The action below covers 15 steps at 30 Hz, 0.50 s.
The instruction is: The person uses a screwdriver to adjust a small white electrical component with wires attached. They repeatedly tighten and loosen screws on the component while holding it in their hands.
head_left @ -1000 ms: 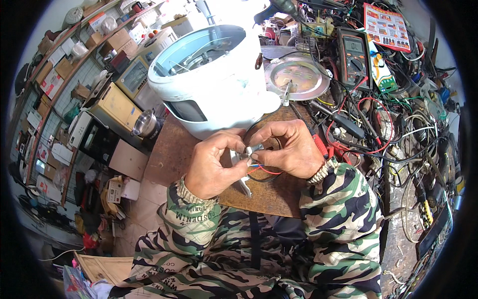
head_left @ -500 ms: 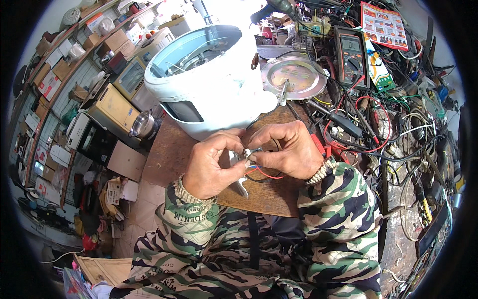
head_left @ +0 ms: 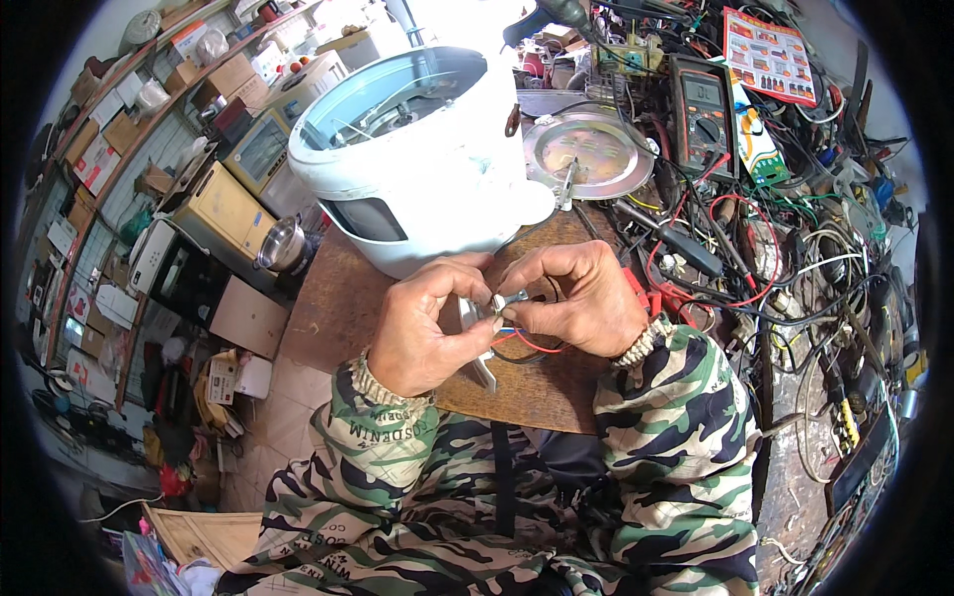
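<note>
My left hand (head_left: 425, 323) and my right hand (head_left: 576, 300) meet over the near part of the wooden board, thumbs and forefingers pinched close together. Between their fingertips is a small silvery metal part (head_left: 514, 297), gripped from both sides; its exact kind is too small to make out. Below my left fingers hangs a pale strip-like piece (head_left: 483, 368), partly hidden by that hand. Thin red and blue wires (head_left: 537, 346) run beneath my right hand. Just beyond stands a white round cooker housing (head_left: 437, 189) with its top open.
A round metal plate (head_left: 586, 154) lies behind my right hand. To the right are a multimeter (head_left: 702, 114), a soldering iron (head_left: 676, 238) and tangled cables (head_left: 825, 268). A steel pot (head_left: 285, 245) and loaded shelves (head_left: 119, 139) stand left of the wooden board (head_left: 328, 308).
The small metal part shows a little more between my fingertips and looks slightly turned. Both hands keep nearly the same place and pinch.
</note>
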Tool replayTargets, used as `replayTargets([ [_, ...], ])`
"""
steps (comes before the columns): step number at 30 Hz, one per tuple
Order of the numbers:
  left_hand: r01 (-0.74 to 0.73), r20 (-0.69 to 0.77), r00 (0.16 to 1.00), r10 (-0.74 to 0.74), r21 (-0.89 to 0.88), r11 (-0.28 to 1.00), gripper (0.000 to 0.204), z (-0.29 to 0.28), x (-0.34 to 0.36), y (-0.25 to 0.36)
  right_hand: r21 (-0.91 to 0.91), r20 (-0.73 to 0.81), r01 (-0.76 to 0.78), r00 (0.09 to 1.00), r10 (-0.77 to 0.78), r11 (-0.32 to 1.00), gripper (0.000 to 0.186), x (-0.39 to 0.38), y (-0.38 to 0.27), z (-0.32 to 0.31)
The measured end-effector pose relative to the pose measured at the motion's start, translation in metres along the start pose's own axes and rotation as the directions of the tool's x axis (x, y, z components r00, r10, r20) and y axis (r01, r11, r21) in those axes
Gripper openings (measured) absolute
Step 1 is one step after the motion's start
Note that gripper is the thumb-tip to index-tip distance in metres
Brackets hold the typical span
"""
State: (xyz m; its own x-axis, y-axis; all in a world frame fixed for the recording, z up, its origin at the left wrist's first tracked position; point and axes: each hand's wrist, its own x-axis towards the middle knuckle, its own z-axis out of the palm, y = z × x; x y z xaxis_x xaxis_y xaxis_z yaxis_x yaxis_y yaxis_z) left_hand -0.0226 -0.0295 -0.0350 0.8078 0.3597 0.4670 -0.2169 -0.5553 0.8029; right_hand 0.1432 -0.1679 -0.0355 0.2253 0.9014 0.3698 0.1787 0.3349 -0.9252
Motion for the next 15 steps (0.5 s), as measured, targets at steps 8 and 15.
replayTargets([
  [8, -0.015, 0.015, 1.000, 0.015, 0.003, 1.000, 0.018, -0.0009, 0.0011, -0.0013, 0.195, 0.014, -0.095, 0.995, 0.094, 0.976, 0.018, -0.0008, 0.0032, -0.0011],
  [15, 0.033, 0.075, 0.997, -0.031, -0.024, 0.999, 0.019, -0.0068, 0.0001, 0.0008, 0.234, 0.013, -0.130, 0.991, 0.131, 0.963, 0.016, -0.0006, 0.0008, -0.0003],
])
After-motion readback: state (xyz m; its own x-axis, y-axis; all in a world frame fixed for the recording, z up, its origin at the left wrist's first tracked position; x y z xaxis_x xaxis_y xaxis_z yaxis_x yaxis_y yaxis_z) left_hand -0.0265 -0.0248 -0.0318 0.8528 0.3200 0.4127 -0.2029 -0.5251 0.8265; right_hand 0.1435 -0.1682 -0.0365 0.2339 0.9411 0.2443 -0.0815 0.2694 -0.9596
